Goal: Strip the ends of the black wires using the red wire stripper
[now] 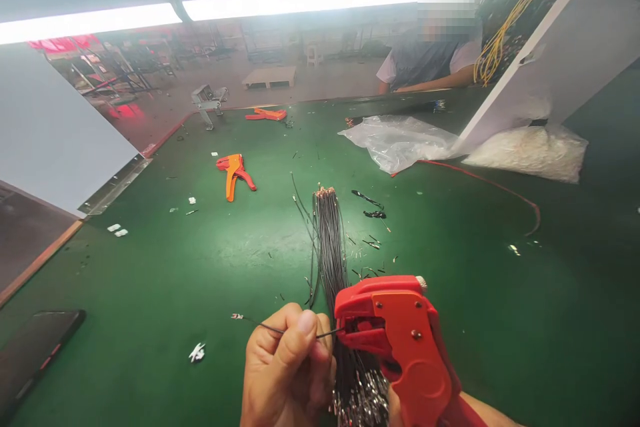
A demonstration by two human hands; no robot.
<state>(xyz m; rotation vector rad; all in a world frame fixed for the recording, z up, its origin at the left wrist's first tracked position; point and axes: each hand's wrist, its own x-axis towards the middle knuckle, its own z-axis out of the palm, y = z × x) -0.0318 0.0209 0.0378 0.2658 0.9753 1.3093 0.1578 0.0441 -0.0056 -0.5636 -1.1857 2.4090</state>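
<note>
My left hand [290, 367] pinches a thin black wire [270, 328] between thumb and fingers. One end of the wire, with a small terminal [237, 315], points left; the other end enters the jaws of a red and orange wire stripper [415, 340]. My right hand [395, 405] grips the stripper from below, mostly hidden behind its handle. Beneath both hands lies a long bundle of black wires [330, 240]. Copper-coloured tips show at the bundle's far end, and shiny terminals [363, 387] at the near end.
On the green table [150, 280] lie an orange wire stripper [233, 173], another red-orange tool [266, 114], a clear plastic bag [400, 137], a filled bag [530, 153] and wire scraps [370, 240]. A dark flat device [40, 353] is at left. A person [430, 60] sits across.
</note>
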